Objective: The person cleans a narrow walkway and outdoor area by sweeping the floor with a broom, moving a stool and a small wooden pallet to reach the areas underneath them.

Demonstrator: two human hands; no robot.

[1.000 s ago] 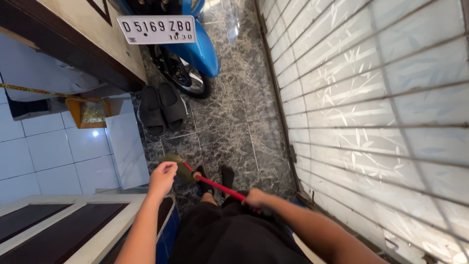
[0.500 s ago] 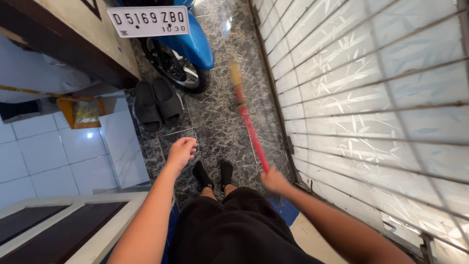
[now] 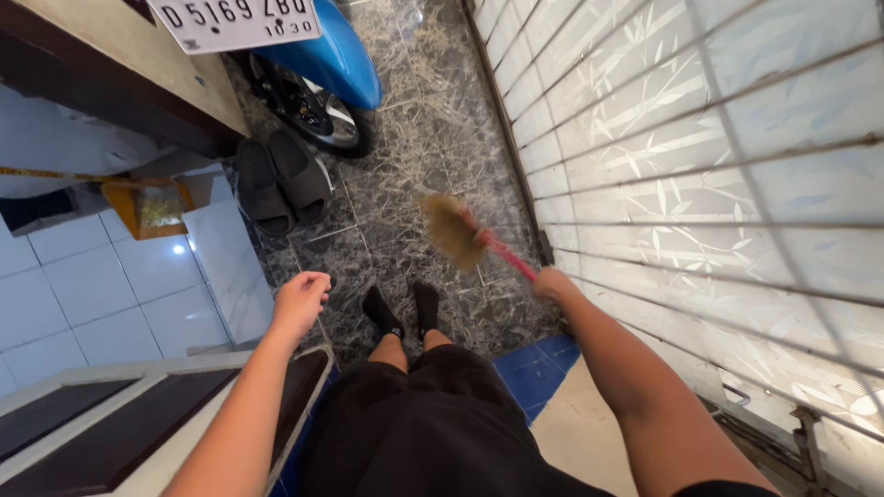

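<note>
At the far left lies a floor of white tiles, and in the near left corner stands a pale frame with dark panels, a door or cabinet top seen from above. Past the tiles an orange box sits against a dark wooden edge. Just right of it a pair of black sandals lies side by side on the dark marbled floor, and beyond them, at the far end, stands a blue scooter with a white plate on its back.

The left hand hangs in the air above the marbled floor, near the edge of the pale frame. Its fingers are loosely curled, it holds nothing and touches nothing.

In the middle, two feet in black socks stand close together on the marbled floor, below black shorts.

Right of the feet, a broom with a red handle and straw-coloured bristles is lifted off the floor; it is blurred. Its bristle end points left and away, above the floor ahead of the feet. The right hand is closed around the near end of the handle. Below that arm lies a patch of blue tile.

The whole right side is taken by a frosted panel wall with a leaf pattern and metal bars.
</note>
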